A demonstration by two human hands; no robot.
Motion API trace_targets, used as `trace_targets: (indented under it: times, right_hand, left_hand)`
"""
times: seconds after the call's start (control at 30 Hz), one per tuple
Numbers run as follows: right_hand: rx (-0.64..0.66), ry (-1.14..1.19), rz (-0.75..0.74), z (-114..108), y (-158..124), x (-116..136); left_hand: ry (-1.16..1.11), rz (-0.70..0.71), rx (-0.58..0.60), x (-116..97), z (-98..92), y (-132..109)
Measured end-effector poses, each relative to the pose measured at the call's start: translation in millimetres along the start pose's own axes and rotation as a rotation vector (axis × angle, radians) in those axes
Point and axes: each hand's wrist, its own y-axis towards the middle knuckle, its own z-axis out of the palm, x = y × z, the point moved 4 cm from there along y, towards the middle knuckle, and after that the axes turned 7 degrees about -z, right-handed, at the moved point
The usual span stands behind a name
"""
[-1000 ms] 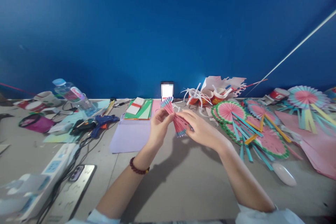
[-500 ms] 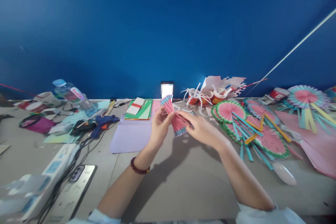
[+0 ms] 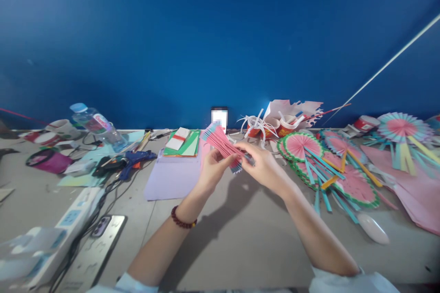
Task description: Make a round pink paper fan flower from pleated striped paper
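Note:
Between my hands, above the middle of the table, is a pleated paper fan (image 3: pixel 222 141), pink with blue-green ends. Its folds are gathered at the middle, and it slants from upper left to lower right. My left hand (image 3: pixel 213 167) is closed on its left side, the thumb lying across the folds. Fingers of my right hand (image 3: pixel 258 161) pinch the fan's lower right part. The exact grip of the fingertips is partly hidden by the paper.
Finished paper fans (image 3: pixel 300 146) with strips lie at right, near a white mouse (image 3: pixel 373 228). Behind stand red cups (image 3: pixel 288 126) and a small phone (image 3: pixel 219 118). To the left are coloured papers (image 3: pixel 172 178), a blue glue gun (image 3: pixel 134 160), a bottle (image 3: pixel 98 123), a power strip (image 3: pixel 68 229) and another phone (image 3: pixel 94 252).
The pleated fan has turned from nearly upright to a stronger slant, its top going left. My right hand has shifted slightly left; both hands still hold the paper.

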Motion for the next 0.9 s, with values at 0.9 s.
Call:
trace_targets:
  times: [0.9]
  right_hand:
    - [0.024,0.032,-0.166,-5.0,0.0,9.6]
  left_hand:
    - [0.070,0.007,0.152,-15.1,-6.8,-0.7]
